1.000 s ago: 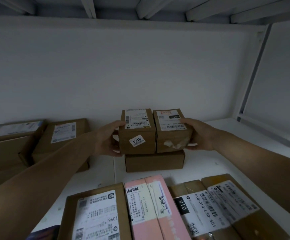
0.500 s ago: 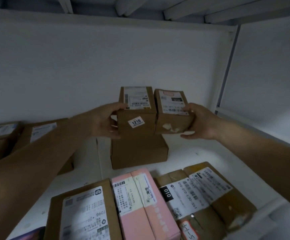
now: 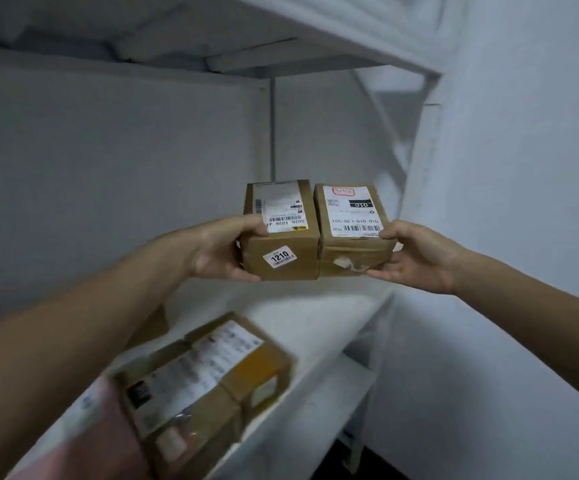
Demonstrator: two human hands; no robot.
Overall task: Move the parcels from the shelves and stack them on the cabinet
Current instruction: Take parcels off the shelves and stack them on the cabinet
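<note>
The 1210 parcel (image 3: pixel 281 244) and the taped parcel (image 3: pixel 350 230) hang side by side, touching, above the right end of the shelf (image 3: pixel 333 323). The left hand (image 3: pixel 222 251) grips the first parcel's outer left side, thumb on top and fingers beneath. The right hand (image 3: pixel 416 254) grips the other's outer right side the same way. Both long axes run away from the person, labels up. Carrying them as a pair likely depends on that inward squeeze. The cabinet is out of view.

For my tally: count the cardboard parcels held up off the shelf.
2: the brown cardboard parcel with the 1210 sticker in the left hand; the dented brown cardboard parcel in the right hand. No hidden third shows.
</note>
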